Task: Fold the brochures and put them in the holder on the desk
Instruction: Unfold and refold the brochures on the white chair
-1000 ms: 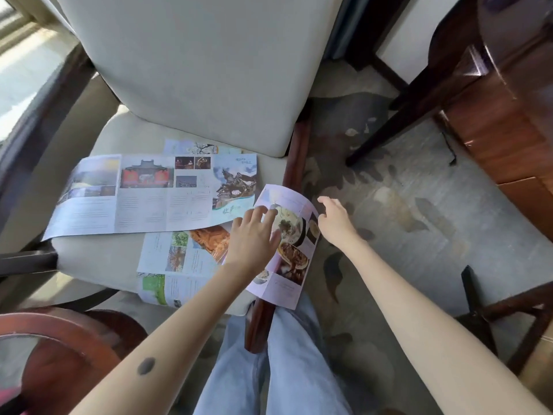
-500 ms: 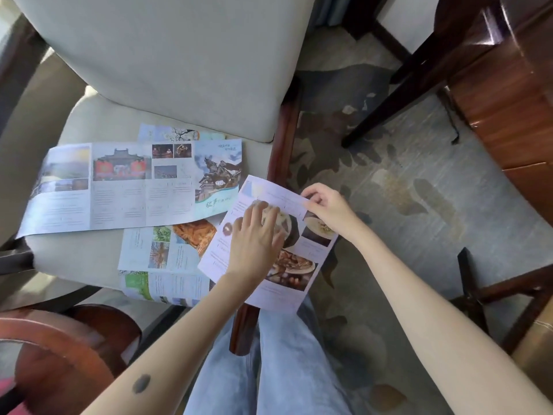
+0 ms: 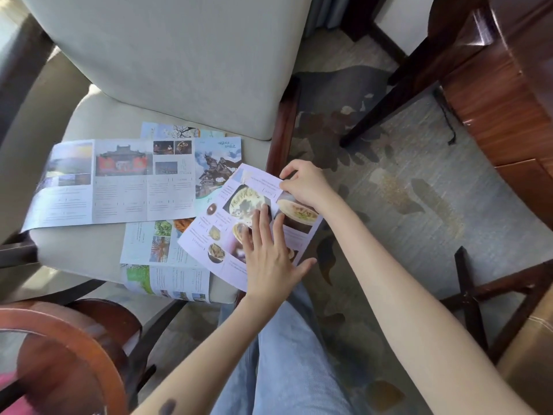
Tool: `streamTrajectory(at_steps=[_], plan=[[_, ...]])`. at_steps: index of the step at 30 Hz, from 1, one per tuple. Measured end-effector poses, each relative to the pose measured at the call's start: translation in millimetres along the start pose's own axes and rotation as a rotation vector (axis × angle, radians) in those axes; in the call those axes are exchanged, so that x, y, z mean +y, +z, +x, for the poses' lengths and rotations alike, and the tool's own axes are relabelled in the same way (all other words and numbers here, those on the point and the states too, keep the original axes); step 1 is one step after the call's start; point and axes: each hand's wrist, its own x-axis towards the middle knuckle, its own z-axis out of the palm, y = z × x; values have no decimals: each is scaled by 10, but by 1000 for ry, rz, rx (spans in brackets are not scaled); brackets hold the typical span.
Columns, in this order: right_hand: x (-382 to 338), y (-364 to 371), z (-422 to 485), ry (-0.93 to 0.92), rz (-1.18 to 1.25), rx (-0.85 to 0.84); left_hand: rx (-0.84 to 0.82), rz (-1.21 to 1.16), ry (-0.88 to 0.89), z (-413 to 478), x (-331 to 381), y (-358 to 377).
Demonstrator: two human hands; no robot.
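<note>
A lilac brochure (image 3: 209,235) with food photos lies unfolded on the right front corner of a cream chair seat (image 3: 89,244), partly overhanging it. My left hand (image 3: 269,259) presses flat on its middle with straight fingers. My right hand (image 3: 305,184) pinches its far right corner. A long blue-grey brochure (image 3: 119,187) with building photos lies spread across the seat to the left. Another brochure (image 3: 155,256) with green pictures lies under both and droops over the front edge. A further sheet (image 3: 179,131) peeks out at the back. No holder is in view.
The chair's cream backrest (image 3: 179,55) rises behind the seat. A dark wooden desk (image 3: 508,85) stands at the upper right over patterned carpet (image 3: 404,190). A round wooden table edge (image 3: 59,339) is at the lower left. My jeans-clad leg (image 3: 284,354) is below the brochure.
The lilac brochure went from half folded to spread open flat. My left hand flattened onto it. My right hand moved in and took hold of its far corner.
</note>
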Motion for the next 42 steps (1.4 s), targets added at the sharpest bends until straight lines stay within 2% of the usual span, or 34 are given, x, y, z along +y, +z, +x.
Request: streamTrajectory(at_steps=[5,9,14,16,20,22,25,29,32,35,38,40,42], plan=[[34,92,-37,17,72,3,54,8,6,-23,-78,23],[99,68,-81,-38,124,-69,15,-91,90,-75,-220,8],[363,12,-221,-130,22,-96,-100,-312,137,-38,-464,-101],[458,-39,-284,-143,82,-82,-174,-370,108,48,-561,-201],[563,-193,-353,-158,293,-188,-278,-531,75,243,-713,-599],[576,-223,-326,-188,282,-213,-323,-616,60,346,-785,-833],[508,-216,-244,-235,260,-225,-437,-871,20,501,-892,-1102],[411,-219,-129,-261,372,-226,-634,-1095,-85,628,-951,-1224],[436,-221,-79,-244,421,-160,-541,-1090,-146,682,-930,-1112],[557,-218,-57,-213,353,-95,-258,-868,-147,720,-879,-928],[729,-238,-54,-185,262,-53,-41,-625,-155,701,-882,-736],[846,-246,-56,-165,228,-24,14,-506,-183,675,-935,-607],[943,-240,-46,-134,223,23,-25,-477,-219,638,-977,-480]])
